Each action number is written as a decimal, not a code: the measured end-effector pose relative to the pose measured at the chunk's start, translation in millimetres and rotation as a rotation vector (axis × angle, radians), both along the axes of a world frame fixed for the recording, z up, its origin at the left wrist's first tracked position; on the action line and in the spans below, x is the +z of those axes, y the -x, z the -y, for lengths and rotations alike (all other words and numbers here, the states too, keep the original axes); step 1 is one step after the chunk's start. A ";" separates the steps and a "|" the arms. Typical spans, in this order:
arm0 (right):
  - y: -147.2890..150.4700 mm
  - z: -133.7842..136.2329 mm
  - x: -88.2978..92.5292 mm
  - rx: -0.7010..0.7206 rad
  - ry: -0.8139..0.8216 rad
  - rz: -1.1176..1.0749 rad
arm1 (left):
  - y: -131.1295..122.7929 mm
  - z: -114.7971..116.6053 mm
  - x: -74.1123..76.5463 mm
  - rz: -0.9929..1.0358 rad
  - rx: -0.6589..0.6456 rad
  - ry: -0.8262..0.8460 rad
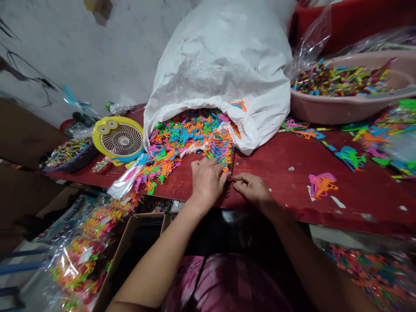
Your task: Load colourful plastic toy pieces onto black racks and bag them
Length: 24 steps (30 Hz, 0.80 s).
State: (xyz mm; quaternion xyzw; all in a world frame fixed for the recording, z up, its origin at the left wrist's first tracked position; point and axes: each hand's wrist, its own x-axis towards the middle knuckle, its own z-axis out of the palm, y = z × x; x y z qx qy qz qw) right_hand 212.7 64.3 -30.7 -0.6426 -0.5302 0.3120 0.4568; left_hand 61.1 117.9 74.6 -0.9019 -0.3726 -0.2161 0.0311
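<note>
My left hand (pixel 208 180) rests at the near end of a row of colourful plastic pieces (pixel 221 149), its fingers curled; what they may hold is hidden. Just to its right, my right hand (pixel 251 187) has thumb and fingertips pinched together beside a dark toothed strip (pixel 229 189). The strip runs under the row, which stacks orange, blue, green and pink pieces. Behind the hands, a big white sack (pixel 221 60) lies with its mouth open, and a heap of loose pieces (pixel 182 134) spills from it.
A yellow fan (pixel 121 139) and a dark basin of small parts (pixel 69 155) stand at the left. A pink basin (pixel 341 108) is at the back right of the red table (pixel 266 158). Loose pieces (pixel 323 185) lie right of the hands. An open carton (pixel 121 247) stands below the table edge.
</note>
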 end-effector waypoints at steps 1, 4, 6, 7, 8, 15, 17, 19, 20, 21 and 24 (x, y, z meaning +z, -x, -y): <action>2.7 -1.2 0.4 0.006 -0.044 0.047 | -0.6 0.0 -0.6 -0.001 0.000 -0.008; 11.3 -4.7 0.4 -0.027 -0.133 0.255 | -0.7 0.8 -3.4 0.001 -0.031 -0.050; 15.9 -6.7 -0.3 -0.063 -0.146 0.386 | 0.9 1.7 -6.7 0.027 -0.081 -0.096; 17.6 -7.6 -0.4 -0.070 -0.146 0.433 | 2.1 2.0 -8.8 0.047 -0.105 -0.122; 18.8 -8.5 -0.1 -0.070 -0.142 0.469 | 3.5 2.0 -11.0 0.068 -0.124 -0.146; 24.0 -16.8 15.6 -0.015 0.053 0.599 | 6.3 -3.4 -19.7 0.129 -0.150 -0.218; 27.1 -19.7 20.5 -0.010 0.093 0.590 | 5.3 -5.6 -19.2 0.106 -0.142 -0.203; 31.5 -21.9 24.0 -0.021 0.133 0.585 | 5.4 -7.9 -18.6 0.089 -0.121 -0.171; 34.2 -22.6 25.4 -0.032 0.153 0.590 | 6.0 -8.9 -18.5 0.088 -0.112 -0.157; 37.1 -23.0 26.5 -0.045 0.172 0.599 | 6.8 -9.9 -18.6 0.088 -0.106 -0.145; 45.2 -22.6 29.1 -0.086 0.193 0.621 | 10.0 -12.5 -20.4 0.096 -0.097 -0.150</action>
